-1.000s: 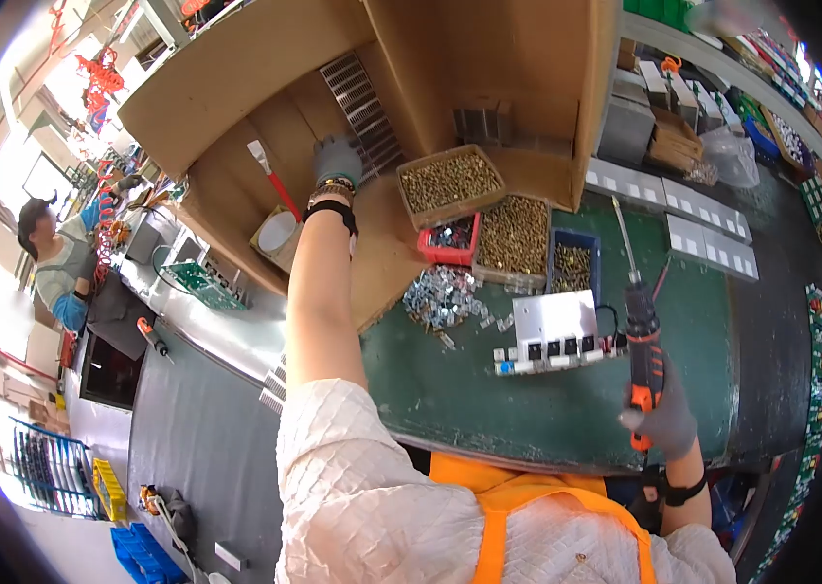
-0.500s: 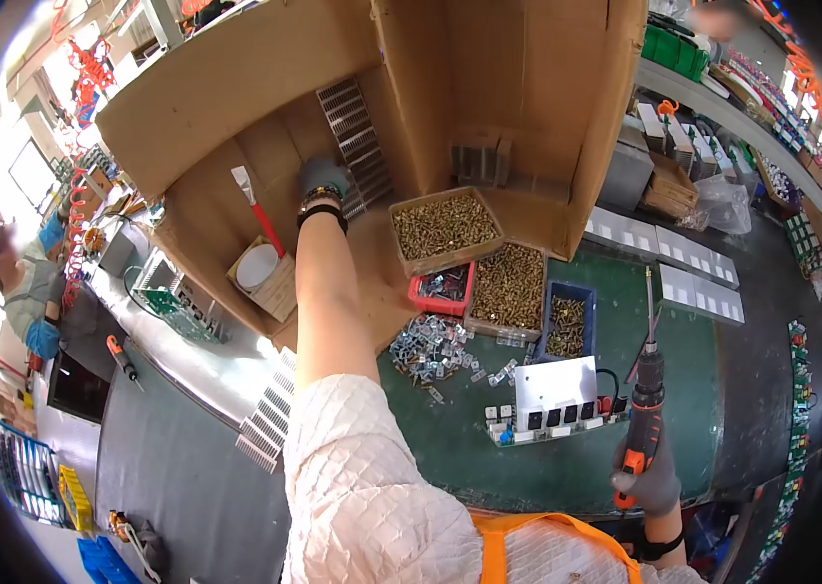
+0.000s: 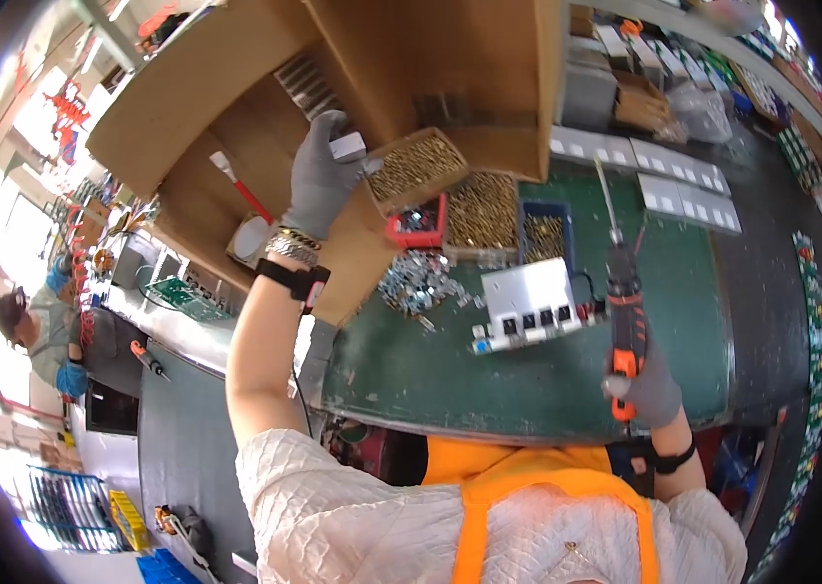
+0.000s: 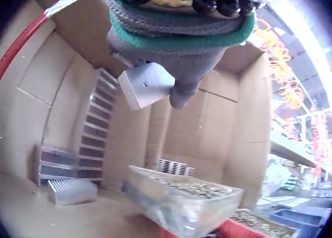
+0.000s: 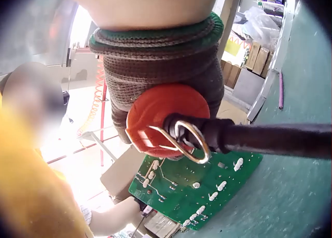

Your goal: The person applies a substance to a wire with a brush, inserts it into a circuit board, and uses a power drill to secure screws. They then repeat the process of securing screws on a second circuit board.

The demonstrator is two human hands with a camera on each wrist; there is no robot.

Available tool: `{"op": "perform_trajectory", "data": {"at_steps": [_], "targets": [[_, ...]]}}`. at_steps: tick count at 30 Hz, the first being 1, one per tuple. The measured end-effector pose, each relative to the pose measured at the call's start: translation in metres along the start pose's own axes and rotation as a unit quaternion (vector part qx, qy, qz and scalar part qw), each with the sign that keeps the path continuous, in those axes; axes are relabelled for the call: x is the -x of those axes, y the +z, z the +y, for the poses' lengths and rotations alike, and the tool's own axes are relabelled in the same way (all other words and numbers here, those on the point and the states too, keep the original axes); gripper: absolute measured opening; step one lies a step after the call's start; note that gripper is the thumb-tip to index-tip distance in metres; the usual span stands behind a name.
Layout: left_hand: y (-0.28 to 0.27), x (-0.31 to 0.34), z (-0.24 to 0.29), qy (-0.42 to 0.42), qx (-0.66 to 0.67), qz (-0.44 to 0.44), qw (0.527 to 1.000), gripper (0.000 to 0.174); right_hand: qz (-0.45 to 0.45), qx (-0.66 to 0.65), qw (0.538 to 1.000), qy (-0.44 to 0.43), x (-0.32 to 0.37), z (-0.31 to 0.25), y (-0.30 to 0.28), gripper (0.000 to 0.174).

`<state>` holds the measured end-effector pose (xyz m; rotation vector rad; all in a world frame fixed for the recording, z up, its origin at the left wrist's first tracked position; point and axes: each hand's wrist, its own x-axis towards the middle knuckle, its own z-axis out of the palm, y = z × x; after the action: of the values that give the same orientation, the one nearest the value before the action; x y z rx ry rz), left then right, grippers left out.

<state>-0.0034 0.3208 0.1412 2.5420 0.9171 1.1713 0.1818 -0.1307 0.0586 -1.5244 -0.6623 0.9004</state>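
In a grey glove, the left hand [image 3: 319, 180] grips a small silvery metal block [image 3: 348, 147] between thumb and fingers, above the cardboard box floor beside a bin of brass screws [image 3: 418, 167]. The left wrist view shows the block [image 4: 147, 85] with a small hole in its face. The right hand [image 3: 652, 389], also gloved, holds an orange and black electric screwdriver [image 3: 627, 326] with its bit pointing away from the body. Left of the screwdriver, a circuit board assembly with a white metal plate [image 3: 530, 292] lies on the green mat [image 3: 411, 380].
More screws fill a second bin [image 3: 482, 216] and a blue bin [image 3: 545, 234]; a red bin [image 3: 419, 224] stands near loose metal clips [image 3: 416, 280]. A red-handled brush [image 3: 241, 187] leans in the box. White plates [image 3: 664, 195] lie at the right. Another person [image 3: 41, 336] is at far left.
The left hand has risen from beside the slotted metal strips and moved back toward the body and right, now with a metal block in its grip. The right hand keeps holding the screwdriver.
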Motion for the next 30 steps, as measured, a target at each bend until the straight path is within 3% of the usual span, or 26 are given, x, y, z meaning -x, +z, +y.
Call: {"op": "perform_trajectory", "data": {"at_steps": [1, 2, 4, 5, 10, 12, 13, 16, 20, 22, 25, 28, 29, 30], "targets": [[0.002, 0.008, 0.015, 0.043, 0.094, -0.048, 0.993, 0.055, 0.009, -0.009, 1.000, 0.011, 0.000, 0.002, 0.001, 0.089], [0.007, 0.014, 0.028, 0.040, 0.107, -0.067, 0.991, 0.055, 0.019, -0.015, 0.999, 0.025, 0.000, 0.003, 0.003, 0.090], [0.019, 0.016, 0.053, 0.022, 0.358, -0.182, 0.916, 0.047, -0.024, -0.081, 0.995, 0.055, 0.001, -0.001, 0.005, 0.091], [0.017, 0.018, 0.079, 0.117, 0.249, -0.171, 0.946, 0.039, -0.009, -0.079, 0.995, 0.067, 0.004, 0.000, 0.007, 0.091], [0.039, 0.030, 0.157, 0.240, 0.188, -0.227, 0.925, 0.047, -0.034, -0.144, 0.989, 0.007, 0.004, -0.003, 0.017, 0.091], [0.057, 0.035, 0.159, 0.090, 0.246, -0.309, 0.914, 0.051, -0.028, -0.155, 0.987, 0.010, 0.005, -0.002, 0.018, 0.091], [0.061, 0.034, 0.158, 0.057, 0.208, -0.343, 0.914, 0.052, -0.029, -0.148, 0.988, 0.010, 0.005, -0.003, 0.019, 0.089], [0.052, 0.039, 0.153, 0.005, 0.280, -0.374, 0.884, 0.050, -0.041, -0.136, 0.990, 0.009, 0.004, -0.005, 0.015, 0.087], [0.029, 0.053, 0.153, -0.039, 0.267, -0.372, 0.888, 0.046, -0.058, -0.165, 0.985, 0.009, 0.004, -0.004, 0.014, 0.092], [0.015, 0.067, 0.162, -0.082, 0.339, -0.322, 0.880, 0.041, -0.063, -0.166, 0.984, 0.007, 0.001, -0.003, 0.013, 0.092], [0.018, 0.089, 0.153, -0.010, 0.310, -0.335, 0.890, 0.035, -0.067, -0.168, 0.983, 0.002, -0.002, -0.002, 0.013, 0.092], [0.031, 0.110, 0.142, -0.046, 0.295, -0.327, 0.897, 0.039, -0.066, -0.165, 0.984, 0.000, -0.005, -0.003, 0.014, 0.093], [0.036, 0.109, 0.137, 0.006, 0.250, -0.299, 0.921, 0.037, -0.063, -0.162, 0.985, 0.000, -0.005, -0.004, 0.015, 0.093], [0.039, 0.106, 0.133, 0.006, 0.249, -0.298, 0.921, 0.037, -0.063, -0.162, 0.985, -0.001, -0.006, -0.003, 0.015, 0.093]]}}
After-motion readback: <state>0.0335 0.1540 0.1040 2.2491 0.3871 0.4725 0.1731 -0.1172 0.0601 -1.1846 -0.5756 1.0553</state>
